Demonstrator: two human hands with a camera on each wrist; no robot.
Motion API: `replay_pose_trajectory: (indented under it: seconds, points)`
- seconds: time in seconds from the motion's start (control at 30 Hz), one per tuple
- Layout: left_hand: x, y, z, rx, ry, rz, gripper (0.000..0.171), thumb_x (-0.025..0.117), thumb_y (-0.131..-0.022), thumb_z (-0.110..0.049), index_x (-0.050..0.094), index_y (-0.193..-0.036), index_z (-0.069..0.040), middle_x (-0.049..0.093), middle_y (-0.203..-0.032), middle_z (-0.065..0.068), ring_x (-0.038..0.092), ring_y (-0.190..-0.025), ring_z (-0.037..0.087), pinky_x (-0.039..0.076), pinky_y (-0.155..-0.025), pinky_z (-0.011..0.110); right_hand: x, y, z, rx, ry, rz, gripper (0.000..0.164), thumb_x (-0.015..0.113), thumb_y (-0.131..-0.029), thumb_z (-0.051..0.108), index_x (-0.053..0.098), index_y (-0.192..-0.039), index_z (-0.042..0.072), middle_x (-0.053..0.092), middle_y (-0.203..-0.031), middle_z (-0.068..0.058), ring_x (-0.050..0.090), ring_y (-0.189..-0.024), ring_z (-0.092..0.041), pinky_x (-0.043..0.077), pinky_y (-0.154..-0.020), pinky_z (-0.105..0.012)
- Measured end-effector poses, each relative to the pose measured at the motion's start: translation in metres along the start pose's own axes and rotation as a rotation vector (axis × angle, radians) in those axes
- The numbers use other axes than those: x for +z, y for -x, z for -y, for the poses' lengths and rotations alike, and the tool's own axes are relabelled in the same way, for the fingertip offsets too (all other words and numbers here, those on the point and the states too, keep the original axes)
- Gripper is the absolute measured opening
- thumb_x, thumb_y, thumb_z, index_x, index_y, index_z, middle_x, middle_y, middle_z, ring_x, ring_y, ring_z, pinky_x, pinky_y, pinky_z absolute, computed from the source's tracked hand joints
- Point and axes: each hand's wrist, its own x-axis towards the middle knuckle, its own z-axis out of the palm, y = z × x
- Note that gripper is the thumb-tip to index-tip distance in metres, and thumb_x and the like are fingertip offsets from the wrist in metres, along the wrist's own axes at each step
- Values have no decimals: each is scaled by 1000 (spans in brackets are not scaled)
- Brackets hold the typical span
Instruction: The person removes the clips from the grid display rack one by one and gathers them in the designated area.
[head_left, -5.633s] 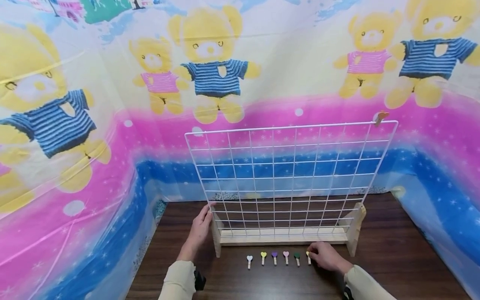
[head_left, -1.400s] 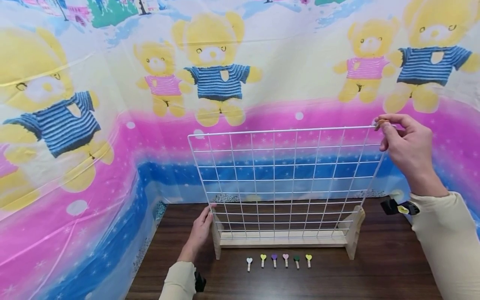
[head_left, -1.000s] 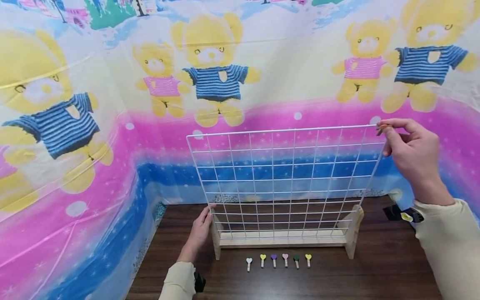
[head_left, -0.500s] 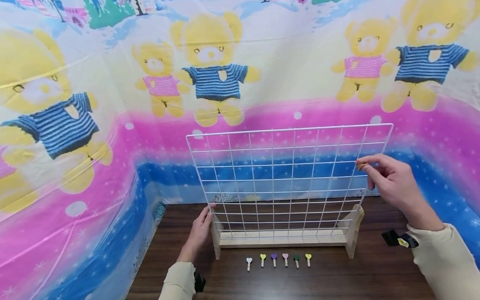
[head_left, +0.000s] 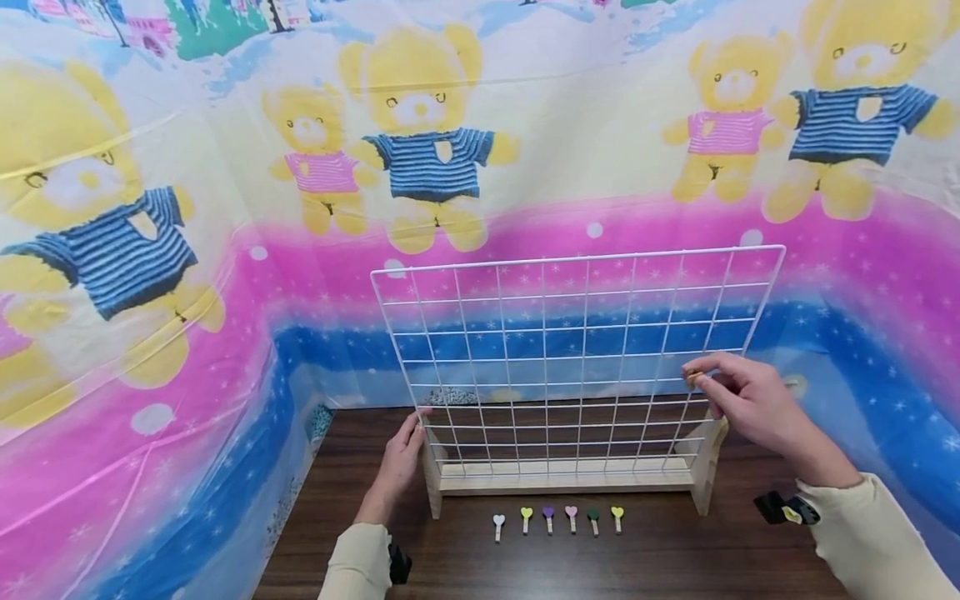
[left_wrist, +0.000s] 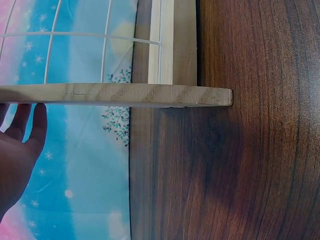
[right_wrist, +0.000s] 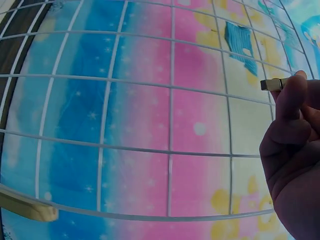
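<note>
A white wire grid (head_left: 585, 333) stands upright in a wooden stand (head_left: 562, 481) on the dark table. My left hand (head_left: 401, 454) touches the stand's left upright (left_wrist: 145, 94), its fingers extended against the wood in the left wrist view. My right hand (head_left: 757, 404) pinches a small wooden clothespin (right_wrist: 272, 84) between thumb and index finger, in front of the grid's lower right part. The clothespin's bare jaws point out past the fingertips; its orange top is mostly hidden by them.
In front of the stand lies a row of small heart-topped clothespins: white (head_left: 498, 527), yellow (head_left: 527, 520), purple (head_left: 549, 519), pink (head_left: 572, 518), green (head_left: 594, 522) and another yellow (head_left: 617, 519). A curtain with printed bears (head_left: 435, 150) hangs behind and around the table.
The orange clothespin was clipped on the grid's top right corner. My right hand left the row, pulled it off and brought it down and leftward. My left hand stays at the upright.
</note>
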Motion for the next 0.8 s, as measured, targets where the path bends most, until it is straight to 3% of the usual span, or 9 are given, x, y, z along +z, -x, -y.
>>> replay_pose_trajectory:
  seconds: [0.07,0.27,0.33,0.63,0.8]
  points:
    - [0,-2,5,-6,8,-7,33,38,-101,-4,48,-133,0,43,-136,29,41,-121,40,33,-96,57,5,3,-2,20,17,27,23,58,-92,0,64,-109,15,52,-59,6,48,-49,-8,36,-40,-24]
    - [5,-12,40,6,-5,-37,33,39,-103,-14,49,-134,-8,47,-137,22,43,-121,35,34,-96,55,19,10,-8,29,7,72,22,59,-92,3,64,-110,17,50,-58,8,47,-49,-9,36,-41,-24]
    - [5,-13,43,11,-5,-44,33,38,-103,-14,49,-134,-10,47,-136,20,43,-122,34,33,-97,55,24,12,-9,28,-7,80,22,59,-93,3,64,-109,16,50,-58,9,47,-49,-9,36,-41,-24]
    - [5,-14,44,24,-19,-37,34,39,-103,-12,48,-135,-5,46,-138,21,43,-124,36,33,-97,55,39,20,-16,51,-41,113,18,58,-94,7,65,-105,18,51,-57,4,47,-47,-9,37,-42,-25]
    - [1,-9,26,28,-2,-24,33,39,-102,-6,48,-132,1,45,-136,26,42,-122,42,33,-95,58,43,22,-18,54,-49,124,17,58,-94,8,66,-106,18,51,-58,6,47,-48,-10,38,-43,-25]
